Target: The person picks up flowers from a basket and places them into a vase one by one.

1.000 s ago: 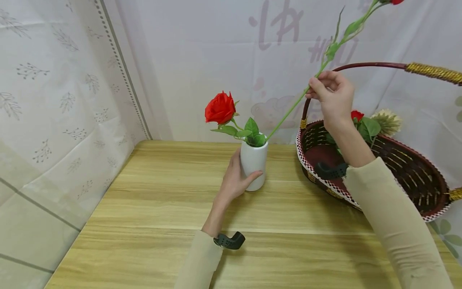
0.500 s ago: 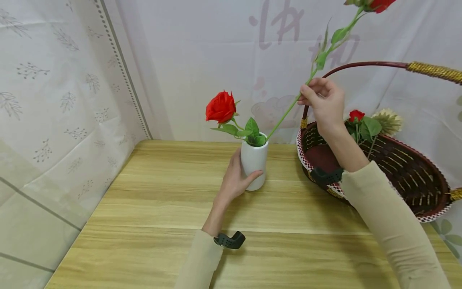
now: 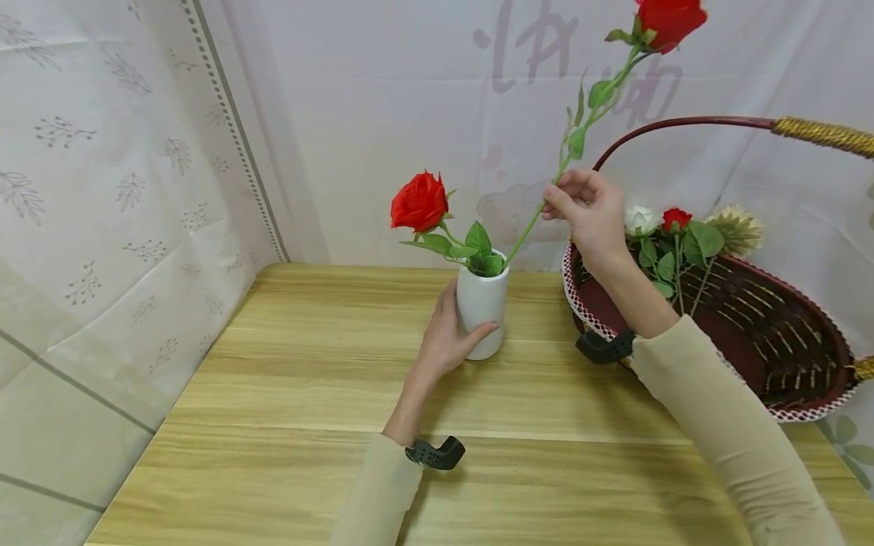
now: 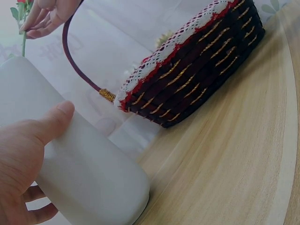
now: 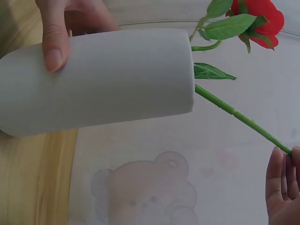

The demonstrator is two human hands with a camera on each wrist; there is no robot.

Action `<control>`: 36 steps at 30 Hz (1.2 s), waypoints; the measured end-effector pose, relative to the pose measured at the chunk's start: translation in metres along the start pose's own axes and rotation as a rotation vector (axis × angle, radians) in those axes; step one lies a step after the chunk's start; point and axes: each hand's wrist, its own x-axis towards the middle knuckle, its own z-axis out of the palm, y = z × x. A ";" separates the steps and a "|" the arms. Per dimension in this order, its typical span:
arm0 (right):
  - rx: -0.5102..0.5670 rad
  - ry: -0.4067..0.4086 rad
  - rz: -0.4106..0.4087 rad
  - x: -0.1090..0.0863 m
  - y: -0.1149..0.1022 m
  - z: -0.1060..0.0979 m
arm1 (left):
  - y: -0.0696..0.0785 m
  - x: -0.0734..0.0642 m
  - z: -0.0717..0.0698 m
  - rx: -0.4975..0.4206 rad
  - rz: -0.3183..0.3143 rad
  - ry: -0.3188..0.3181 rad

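Observation:
A white vase (image 3: 483, 307) stands on the wooden table, and my left hand (image 3: 447, 334) grips its left side with the thumb across the front. One red rose (image 3: 419, 203) leans out of the vase to the left, its green leaves at the rim. My right hand (image 3: 592, 216) pinches the green stem of a second, long-stemmed red rose (image 3: 672, 19) between thumb and fingers. That stem slants down to the left, its lower end inside the vase mouth and hidden by the wall. In the right wrist view the stem (image 5: 234, 114) passes over the rim of the vase (image 5: 122, 79).
A dark woven basket (image 3: 806, 334) with white-and-red trim and an arched handle stands at the right. In it lie a white rose (image 3: 640, 220), a small red rose (image 3: 676, 218) and a pale spiky flower (image 3: 737, 227). A printed cloth (image 3: 355, 152) hangs behind the table (image 3: 307, 364).
My right hand has moved down and left with the long stem, which slides deeper into the vase; its red bloom has come into view. My left hand and the vase have stayed still.

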 end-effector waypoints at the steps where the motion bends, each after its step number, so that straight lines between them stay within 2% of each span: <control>1: -0.012 0.002 0.006 -0.001 0.001 0.001 | 0.000 0.000 0.000 0.001 -0.001 0.000; 21: -0.115 -0.044 0.076 -0.010 0.017 0.014 | 0.000 0.001 0.000 0.009 -0.011 -0.008; 29: -0.167 -0.092 0.090 -0.014 0.022 0.017 | 0.000 0.001 0.000 0.017 0.001 -0.002; 36: -0.226 -0.138 0.103 -0.015 0.027 0.021 | 0.000 0.000 0.001 0.007 -0.013 -0.006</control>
